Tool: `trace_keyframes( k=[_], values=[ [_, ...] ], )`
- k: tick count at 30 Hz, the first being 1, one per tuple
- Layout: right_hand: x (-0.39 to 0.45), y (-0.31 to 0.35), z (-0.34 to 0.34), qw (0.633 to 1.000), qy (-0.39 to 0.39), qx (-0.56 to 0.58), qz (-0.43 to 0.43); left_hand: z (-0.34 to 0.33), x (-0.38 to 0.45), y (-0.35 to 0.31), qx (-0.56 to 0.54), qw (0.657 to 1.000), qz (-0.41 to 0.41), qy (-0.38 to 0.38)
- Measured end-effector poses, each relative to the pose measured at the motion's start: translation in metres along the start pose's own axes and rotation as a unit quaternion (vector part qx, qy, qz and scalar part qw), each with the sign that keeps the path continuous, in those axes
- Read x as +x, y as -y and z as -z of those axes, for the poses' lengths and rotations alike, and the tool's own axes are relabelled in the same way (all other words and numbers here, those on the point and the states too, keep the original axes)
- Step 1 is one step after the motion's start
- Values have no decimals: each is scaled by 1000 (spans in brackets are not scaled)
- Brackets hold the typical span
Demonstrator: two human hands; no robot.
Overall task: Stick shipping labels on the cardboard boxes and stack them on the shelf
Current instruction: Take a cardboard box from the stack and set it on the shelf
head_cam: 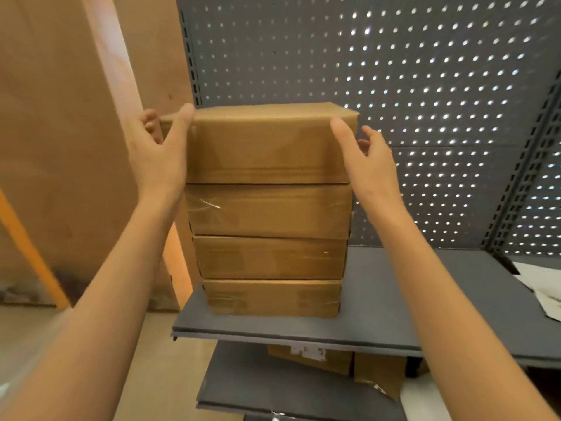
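Several taped cardboard boxes stand stacked on the grey shelf (pixel 382 314), against its left end. The top box (pixel 267 141) sits square on the stack (pixel 270 256). My left hand (pixel 158 153) grips the top box's left end, thumb over the front top corner and fingers curled behind the side. My right hand (pixel 370 159) is at the box's right end, with the thumb against the front face and the fingers spread just off the side. No shipping label shows on the faces turned to me.
A grey pegboard back panel (pixel 425 86) rises behind the shelf. White papers (pixel 543 287) lie at the shelf's right end. More cardboard boxes (pixel 331 357) sit on the lower shelf. A large brown board (pixel 60 132) leans at the left.
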State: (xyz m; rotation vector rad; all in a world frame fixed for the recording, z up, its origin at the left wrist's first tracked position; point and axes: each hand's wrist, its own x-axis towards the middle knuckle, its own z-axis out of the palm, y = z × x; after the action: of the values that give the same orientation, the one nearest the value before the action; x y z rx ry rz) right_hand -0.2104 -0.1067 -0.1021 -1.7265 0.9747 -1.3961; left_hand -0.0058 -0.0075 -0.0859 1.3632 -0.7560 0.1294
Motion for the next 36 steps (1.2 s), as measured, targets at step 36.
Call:
trace_keyframes(
  k=[36],
  values=[
    [-9,5,93,986,-128,104,3,-74,-71,-49,-195,971,54,129]
  ],
)
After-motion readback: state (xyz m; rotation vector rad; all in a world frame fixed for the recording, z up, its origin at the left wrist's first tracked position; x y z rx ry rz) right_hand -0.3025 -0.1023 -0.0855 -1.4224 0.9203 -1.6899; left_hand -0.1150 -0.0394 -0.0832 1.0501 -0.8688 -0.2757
